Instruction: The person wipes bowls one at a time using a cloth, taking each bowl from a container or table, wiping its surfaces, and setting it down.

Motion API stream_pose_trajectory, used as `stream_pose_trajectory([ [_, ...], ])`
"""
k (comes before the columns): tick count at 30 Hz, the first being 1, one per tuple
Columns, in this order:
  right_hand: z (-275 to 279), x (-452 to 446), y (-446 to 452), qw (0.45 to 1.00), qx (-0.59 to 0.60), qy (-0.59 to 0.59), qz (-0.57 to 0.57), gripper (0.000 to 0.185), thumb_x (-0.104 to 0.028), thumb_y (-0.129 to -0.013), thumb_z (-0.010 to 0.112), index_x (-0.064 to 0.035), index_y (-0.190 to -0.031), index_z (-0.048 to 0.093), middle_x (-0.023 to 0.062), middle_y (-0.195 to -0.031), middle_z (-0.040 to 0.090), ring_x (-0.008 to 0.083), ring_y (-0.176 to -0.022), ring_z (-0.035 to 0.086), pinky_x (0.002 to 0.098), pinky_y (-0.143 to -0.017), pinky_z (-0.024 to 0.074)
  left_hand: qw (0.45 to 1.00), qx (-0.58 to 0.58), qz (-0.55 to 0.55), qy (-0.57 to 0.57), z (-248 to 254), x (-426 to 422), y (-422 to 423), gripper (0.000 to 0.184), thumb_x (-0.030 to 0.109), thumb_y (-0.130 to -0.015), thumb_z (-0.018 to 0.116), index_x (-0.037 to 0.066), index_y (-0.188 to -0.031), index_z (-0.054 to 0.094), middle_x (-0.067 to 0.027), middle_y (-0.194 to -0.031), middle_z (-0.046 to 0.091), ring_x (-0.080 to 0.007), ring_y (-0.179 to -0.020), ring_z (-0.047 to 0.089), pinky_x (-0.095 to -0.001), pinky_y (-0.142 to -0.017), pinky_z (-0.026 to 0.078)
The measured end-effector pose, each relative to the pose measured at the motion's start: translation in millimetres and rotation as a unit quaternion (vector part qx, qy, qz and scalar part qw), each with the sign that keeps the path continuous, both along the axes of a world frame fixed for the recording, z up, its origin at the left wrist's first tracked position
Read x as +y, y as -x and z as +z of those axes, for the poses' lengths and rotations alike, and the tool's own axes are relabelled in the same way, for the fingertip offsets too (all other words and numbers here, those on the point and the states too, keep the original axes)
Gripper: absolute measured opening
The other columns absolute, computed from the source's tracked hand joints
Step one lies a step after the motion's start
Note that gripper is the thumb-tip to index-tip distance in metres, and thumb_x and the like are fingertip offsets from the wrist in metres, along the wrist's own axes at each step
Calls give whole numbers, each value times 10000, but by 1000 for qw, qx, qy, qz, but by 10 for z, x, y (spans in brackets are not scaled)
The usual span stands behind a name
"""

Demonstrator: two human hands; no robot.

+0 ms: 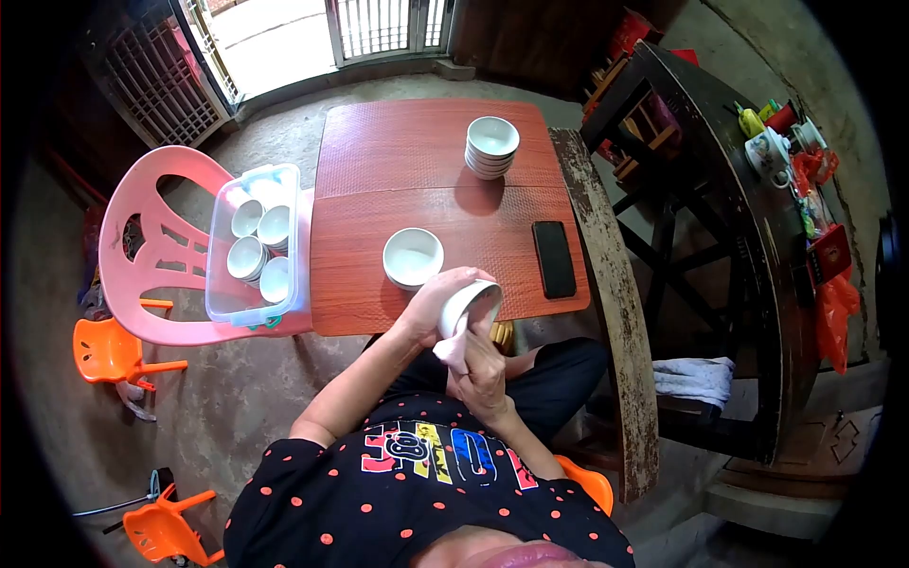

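Note:
My left hand (437, 301) is closed around a small white bowl (485, 301), tilted on its side just off the table's near edge. My right hand (483, 379) grips a pale cloth (453, 354), pressed against the bowl's lower side. Close beyond my left hand, a white bowl (413, 254) stands upright on the reddish wooden table (379, 170); whether others are nested under it is hard to tell. Farther back on the right rises a stack of several white bowls (492, 142).
A clear plastic bin (220, 293) with several stacks of bowls sits on a pink chair (133, 293) at the left. A black phone (554, 258) lies near the table's right edge. Alongside runs a worn wooden bench (625, 322). Orange stools (106, 348) stand on the floor.

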State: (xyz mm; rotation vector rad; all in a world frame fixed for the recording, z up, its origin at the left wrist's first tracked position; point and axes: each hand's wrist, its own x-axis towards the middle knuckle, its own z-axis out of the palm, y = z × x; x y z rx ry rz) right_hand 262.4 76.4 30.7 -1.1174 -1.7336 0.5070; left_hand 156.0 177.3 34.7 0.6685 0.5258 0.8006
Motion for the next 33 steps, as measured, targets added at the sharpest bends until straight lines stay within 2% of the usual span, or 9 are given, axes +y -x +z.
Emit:
stream_pose_trajectory([
  [3,-61,-57,63,976,178,127,-10,170,-104,-875,611,39,-962,582,132,-696,606,277,-577,591,311,-574,472,997,34,55,-50,94,-114,-26,297,232,-914,496,-23,-1025,601,-89,-907,630,-129,-751,599,-243,-680,497],
  [5,-54,-10,48,992,67,104,19,265,-142,-874,604,39,-1061,554,215,-981,589,376,-901,583,422,-791,459,993,78,46,-76,25,-63,-11,340,274,-910,474,-16,-1028,607,-93,-940,625,-145,-842,593,-271,-763,485],
  [11,-142,63,-17,996,-74,45,19,315,-200,-864,614,37,-1063,555,220,-982,584,401,-895,557,429,-798,442,995,72,34,-66,-1,1,50,306,242,-908,516,-16,-1054,594,-99,-921,639,-127,-791,614,-247,-687,513],
  [16,-267,-34,-170,812,485,297,133,264,-210,-859,612,20,-986,579,216,-883,582,381,-826,573,429,-745,456,992,39,71,-93,31,-33,-5,284,228,-913,512,-15,-1040,587,-98,-902,643,-139,-761,627,-241,-678,519],
  [20,-286,121,2,999,-41,-7,-13,271,-187,-838,637,33,-986,582,224,-879,590,394,-836,572,439,-758,456,998,17,29,-54,65,11,-12,240,184,-908,529,-12,-1029,599,-60,-861,639,-98,-718,610,-214,-612,499],
  [24,-65,19,-62,958,131,249,53,264,-223,-920,551,25,-998,598,180,-931,623,324,-831,615,424,-728,469,983,130,59,-115,3,80,38,233,165,-878,563,-10,-1024,614,-98,-898,646,-138,-796,620,-257,-662,504],
  [27,18,56,-84,713,639,267,114,579,-494,-972,317,-27,-1290,442,101,-1209,555,242,-1062,571,329,-756,514,878,249,158,-378,13,-1,-4,316,172,-844,561,-29,-1086,589,-138,-1003,631,-208,-946,602,-332,-852,471],
  [29,390,221,-190,643,699,307,60,672,-562,-955,266,-12,-1319,392,102,-1192,554,203,-1021,563,318,-788,491,798,260,178,-514,35,-51,-3,398,189,-801,593,-27,-1134,563,-189,-1143,568,-296,-1090,533,-388,-952,405],
  [33,-58,162,-46,771,575,264,-66,487,-405,-989,366,3,-1233,473,94,-1110,582,158,-935,592,269,-715,496,801,246,195,-510,-52,-87,-46,405,228,-825,571,-24,-1141,553,-179,-1134,564,-272,-1077,530,-377,-929,415],
])
